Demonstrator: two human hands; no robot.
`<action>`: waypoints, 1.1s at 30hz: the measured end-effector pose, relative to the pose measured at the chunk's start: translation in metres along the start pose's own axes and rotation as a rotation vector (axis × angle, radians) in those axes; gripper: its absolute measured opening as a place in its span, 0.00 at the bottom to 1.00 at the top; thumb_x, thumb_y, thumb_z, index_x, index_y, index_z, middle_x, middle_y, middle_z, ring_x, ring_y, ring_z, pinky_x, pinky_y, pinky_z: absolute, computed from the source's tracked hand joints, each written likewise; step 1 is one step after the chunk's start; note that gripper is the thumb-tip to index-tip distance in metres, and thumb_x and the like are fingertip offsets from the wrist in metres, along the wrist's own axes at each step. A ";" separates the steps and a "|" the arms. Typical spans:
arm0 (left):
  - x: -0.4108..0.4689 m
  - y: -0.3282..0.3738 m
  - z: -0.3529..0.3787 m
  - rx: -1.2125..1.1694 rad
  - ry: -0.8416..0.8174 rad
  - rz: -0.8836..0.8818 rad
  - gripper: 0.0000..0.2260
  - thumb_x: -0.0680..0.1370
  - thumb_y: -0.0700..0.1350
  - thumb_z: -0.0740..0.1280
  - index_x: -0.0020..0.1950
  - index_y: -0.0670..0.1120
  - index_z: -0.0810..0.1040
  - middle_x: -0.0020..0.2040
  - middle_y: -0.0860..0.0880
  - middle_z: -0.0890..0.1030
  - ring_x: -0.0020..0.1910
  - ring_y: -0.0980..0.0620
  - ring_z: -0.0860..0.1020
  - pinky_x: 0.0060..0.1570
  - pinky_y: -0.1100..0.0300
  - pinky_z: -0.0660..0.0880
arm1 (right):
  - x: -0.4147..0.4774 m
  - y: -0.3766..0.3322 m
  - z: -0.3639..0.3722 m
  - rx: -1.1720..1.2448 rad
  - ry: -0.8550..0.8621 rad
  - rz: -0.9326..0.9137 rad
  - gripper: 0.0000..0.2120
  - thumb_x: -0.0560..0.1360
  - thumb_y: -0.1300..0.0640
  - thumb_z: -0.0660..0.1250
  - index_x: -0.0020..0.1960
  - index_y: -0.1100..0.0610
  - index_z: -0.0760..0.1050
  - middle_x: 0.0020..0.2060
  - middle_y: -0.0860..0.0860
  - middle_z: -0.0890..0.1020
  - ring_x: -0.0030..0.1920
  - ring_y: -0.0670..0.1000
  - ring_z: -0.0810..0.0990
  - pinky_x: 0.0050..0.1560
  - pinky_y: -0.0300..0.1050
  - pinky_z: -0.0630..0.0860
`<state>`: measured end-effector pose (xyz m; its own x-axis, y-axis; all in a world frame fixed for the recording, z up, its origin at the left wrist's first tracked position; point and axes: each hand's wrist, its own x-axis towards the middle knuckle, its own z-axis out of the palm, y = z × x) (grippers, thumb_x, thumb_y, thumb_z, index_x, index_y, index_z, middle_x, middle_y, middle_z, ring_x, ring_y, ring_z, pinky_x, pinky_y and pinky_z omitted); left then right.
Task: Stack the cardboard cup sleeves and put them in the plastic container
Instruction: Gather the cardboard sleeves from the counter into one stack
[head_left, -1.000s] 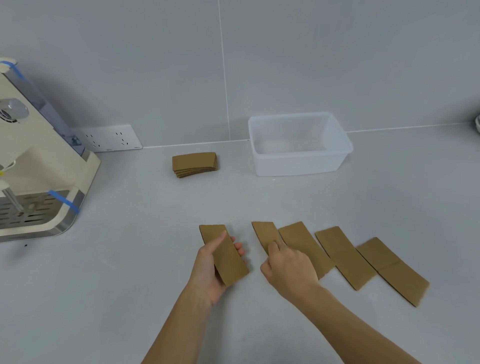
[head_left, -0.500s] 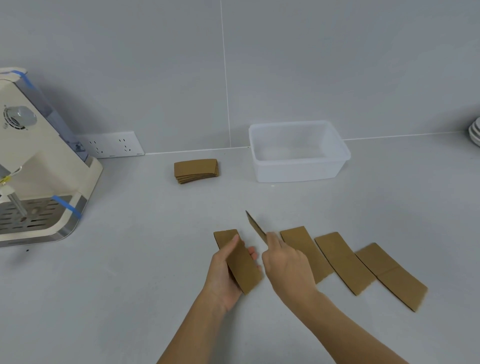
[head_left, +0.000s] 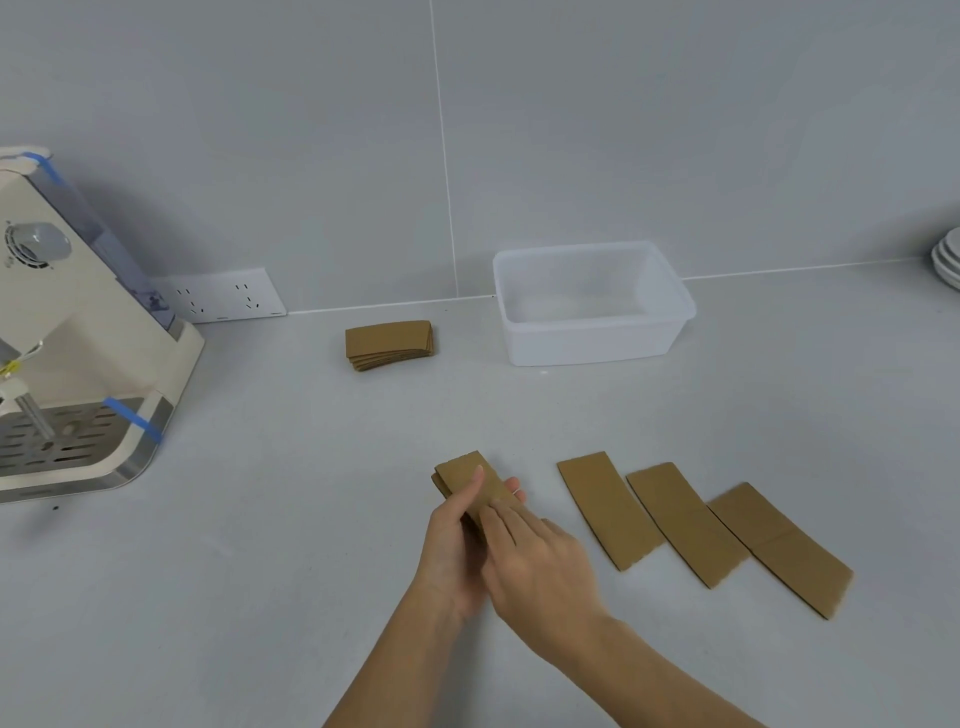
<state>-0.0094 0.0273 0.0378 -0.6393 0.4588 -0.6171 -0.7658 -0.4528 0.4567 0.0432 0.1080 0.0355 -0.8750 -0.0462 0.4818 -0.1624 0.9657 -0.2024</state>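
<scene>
My left hand (head_left: 451, 540) grips a small stack of flat brown cardboard cup sleeves (head_left: 464, 476), thumb on top. My right hand (head_left: 535, 561) lies over the near end of that stack, fingers pressing a sleeve down onto it. Three more sleeves lie flat in a slanted row to the right: the first sleeve (head_left: 608, 506), the second sleeve (head_left: 685, 522) and the third sleeve (head_left: 779, 548), each overlapping its neighbour a little. A separate stack of sleeves (head_left: 388, 343) rests farther back near the wall. The clear plastic container (head_left: 592, 343) stands empty at the back, right of centre.
A cream coffee machine (head_left: 78, 364) with blue tape fills the left side. A white wall socket (head_left: 223, 296) sits behind it at counter level. White plates (head_left: 948, 260) are stacked at the far right edge. The grey counter (head_left: 260, 597) meets a grey tiled wall.
My right hand lifted the leftmost loose sleeve off the counter and laid it onto the stack in my left hand. The row on the counter is shorter by one sleeve.
</scene>
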 end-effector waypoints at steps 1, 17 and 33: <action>0.000 0.000 -0.001 0.010 -0.003 -0.004 0.23 0.65 0.53 0.72 0.54 0.39 0.81 0.55 0.44 0.83 0.58 0.49 0.79 0.57 0.52 0.73 | -0.001 0.001 0.000 -0.003 -0.024 -0.002 0.10 0.56 0.66 0.74 0.36 0.58 0.81 0.33 0.51 0.85 0.33 0.48 0.83 0.30 0.36 0.77; -0.001 -0.010 0.001 0.022 0.014 0.017 0.16 0.76 0.47 0.62 0.55 0.38 0.81 0.52 0.42 0.84 0.49 0.47 0.83 0.41 0.56 0.78 | -0.006 0.016 -0.024 0.160 -0.179 0.057 0.05 0.66 0.59 0.71 0.43 0.57 0.80 0.39 0.49 0.85 0.37 0.49 0.82 0.35 0.41 0.79; 0.006 -0.019 -0.004 -0.063 0.050 0.100 0.16 0.73 0.50 0.68 0.54 0.41 0.79 0.49 0.39 0.84 0.49 0.42 0.83 0.49 0.45 0.78 | -0.036 0.085 -0.002 -0.109 -0.378 0.474 0.23 0.75 0.50 0.64 0.66 0.62 0.69 0.68 0.63 0.70 0.69 0.60 0.67 0.64 0.54 0.68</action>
<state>0.0017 0.0359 0.0228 -0.7065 0.3714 -0.6024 -0.6917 -0.5420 0.4772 0.0615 0.1922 0.0024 -0.9450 0.3262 0.0213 0.3136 0.9231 -0.2228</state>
